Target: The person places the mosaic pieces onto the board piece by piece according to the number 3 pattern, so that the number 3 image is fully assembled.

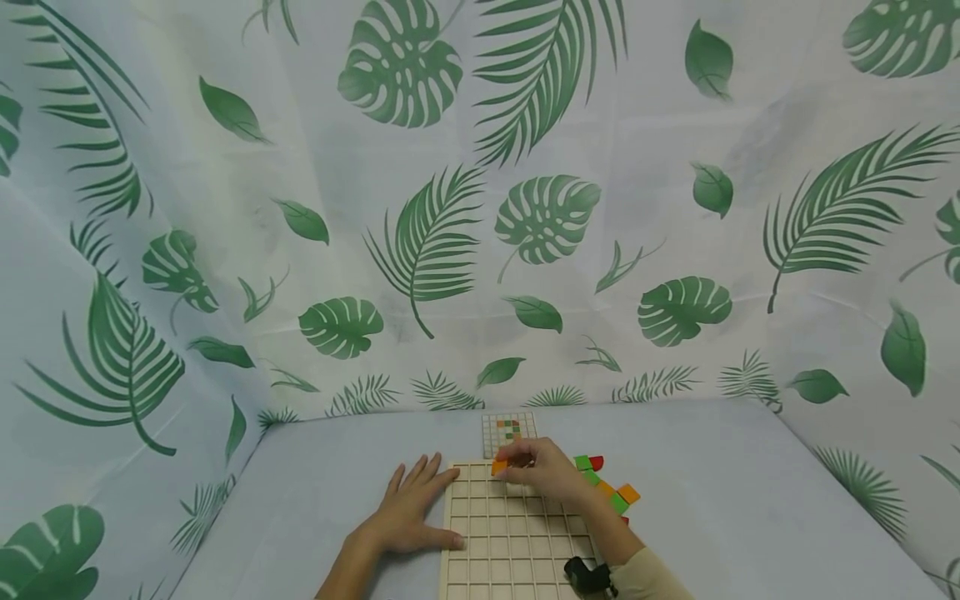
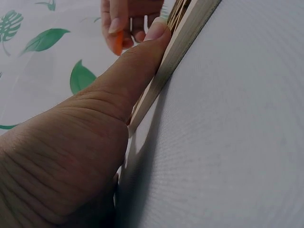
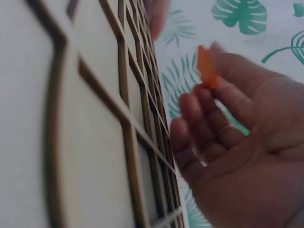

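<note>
A wooden grid board (image 1: 477, 527) with square cells lies on the table in the head view. Over its far edge my right hand (image 1: 542, 472) pinches an orange square tile (image 1: 498, 467) between thumb and fingers. The right wrist view shows the same orange tile (image 3: 207, 67) held at the fingertips above the board's raised ridges. My left hand (image 1: 411, 510) rests at the board's left side, fingers spread. Its thumb (image 2: 135, 61) lies against the wooden edge in the left wrist view.
A small pattern card (image 1: 491, 433) with coloured squares lies beyond the board. Several green, orange and red tiles (image 1: 628, 494) lie on the table to the right, partly behind my right forearm. A leaf-printed cloth (image 1: 465, 350) hangs around the table's back and sides.
</note>
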Motion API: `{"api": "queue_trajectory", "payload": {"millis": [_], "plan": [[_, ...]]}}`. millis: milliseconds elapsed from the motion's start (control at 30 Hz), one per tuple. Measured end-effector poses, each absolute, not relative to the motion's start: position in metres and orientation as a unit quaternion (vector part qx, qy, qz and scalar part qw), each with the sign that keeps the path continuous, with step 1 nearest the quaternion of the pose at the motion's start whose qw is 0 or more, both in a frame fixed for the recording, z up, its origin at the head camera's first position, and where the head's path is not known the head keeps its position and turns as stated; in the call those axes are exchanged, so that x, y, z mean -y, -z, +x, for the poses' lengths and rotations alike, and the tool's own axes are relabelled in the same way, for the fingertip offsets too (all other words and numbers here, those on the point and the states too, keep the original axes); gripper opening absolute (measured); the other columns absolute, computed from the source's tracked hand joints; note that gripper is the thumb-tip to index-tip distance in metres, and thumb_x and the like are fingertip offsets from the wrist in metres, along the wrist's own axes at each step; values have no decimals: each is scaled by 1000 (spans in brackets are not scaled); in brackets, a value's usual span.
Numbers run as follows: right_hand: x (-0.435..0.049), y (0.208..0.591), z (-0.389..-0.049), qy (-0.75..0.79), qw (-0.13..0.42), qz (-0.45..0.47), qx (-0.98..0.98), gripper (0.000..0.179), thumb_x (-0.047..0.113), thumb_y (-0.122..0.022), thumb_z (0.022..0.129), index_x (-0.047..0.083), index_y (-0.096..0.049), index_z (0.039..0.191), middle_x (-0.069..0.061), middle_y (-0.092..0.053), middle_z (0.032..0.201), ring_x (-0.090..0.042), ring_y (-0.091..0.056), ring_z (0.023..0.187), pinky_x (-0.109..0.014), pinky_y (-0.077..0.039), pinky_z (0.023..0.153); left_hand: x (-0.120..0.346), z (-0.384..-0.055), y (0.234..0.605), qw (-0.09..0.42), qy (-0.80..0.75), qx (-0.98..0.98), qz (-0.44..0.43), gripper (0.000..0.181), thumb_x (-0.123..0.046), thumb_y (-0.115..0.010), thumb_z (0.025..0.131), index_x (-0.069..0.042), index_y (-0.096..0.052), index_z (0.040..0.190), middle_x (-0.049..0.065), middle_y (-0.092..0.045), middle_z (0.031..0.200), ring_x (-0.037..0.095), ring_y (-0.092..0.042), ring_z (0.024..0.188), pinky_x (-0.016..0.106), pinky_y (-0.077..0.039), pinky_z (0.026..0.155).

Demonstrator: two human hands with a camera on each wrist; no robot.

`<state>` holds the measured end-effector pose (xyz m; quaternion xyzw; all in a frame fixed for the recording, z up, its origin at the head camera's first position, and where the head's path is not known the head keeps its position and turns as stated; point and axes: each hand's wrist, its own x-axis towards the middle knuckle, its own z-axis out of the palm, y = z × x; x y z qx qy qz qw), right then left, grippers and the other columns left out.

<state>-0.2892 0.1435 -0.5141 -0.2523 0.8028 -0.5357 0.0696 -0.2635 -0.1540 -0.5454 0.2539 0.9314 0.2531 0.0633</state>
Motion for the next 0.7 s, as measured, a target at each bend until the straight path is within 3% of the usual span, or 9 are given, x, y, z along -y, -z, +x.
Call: {"api": "queue_trajectory", "payload": {"millis": [233,467,700], "plan": [[-136,533,-292,505,64,-251,-824,25,22,-81,92,11,-77,114,-6,-74,109,-10,-63,85,-21,-54,74,155,-264,546,63,-253,-931,256,109,-82,-71,75,-26,-38,162,17,-17,174,42,-10,162,74,2,124],[-136,536,-291,484,40,-243,-839,27,20,-83,89,10,-77,113,-3,-70,99,-10,-59,81,-22,-51,70,155,-263,544,64,-259,-930,254,109,-82,-72,75,-25,-39,162,17,-18,174,42,-10,162,74,3,124],[-137,536,-291,466,24,-275,-841,26,18,-83,89,8,-77,112,-6,-69,100,-7,-56,78,-22,-50,68,154,-263,544,64,-257,-931,250,109,-82,-72,74,-25,-39,162,16,-18,174,41,-10,162,74,2,124]]}}
